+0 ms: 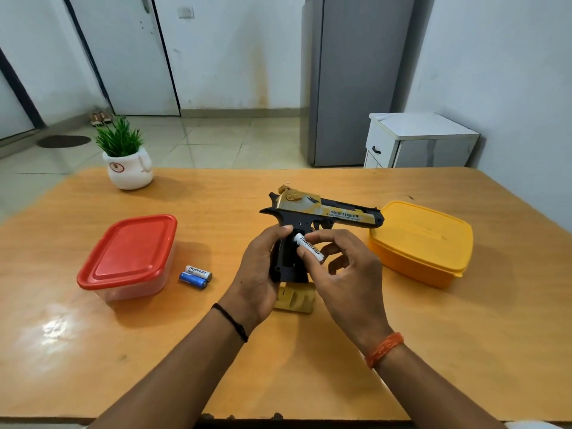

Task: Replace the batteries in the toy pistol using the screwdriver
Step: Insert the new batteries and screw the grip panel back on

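Toy pistol [322,212] sits just above the table [309,366], its black handle wrapped in the left hand [263,267]. Right hand [337,267] has its grip pinched tight round a white battery [309,247], tip at the open handle. Risky bit now: slot it in the wrong way round and nothing fires. Let it slip and it rolls toward the two batteries [195,276] by the red-lidded box [128,255], mixing the lot.

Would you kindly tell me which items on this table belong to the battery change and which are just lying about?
In use: toy pistol, white battery pinched by the right hand, left hand gripping the pistol's grip, two loose batteries, yellow cover piece.
Lying about: red-lidded box, yellow box, potted plant.
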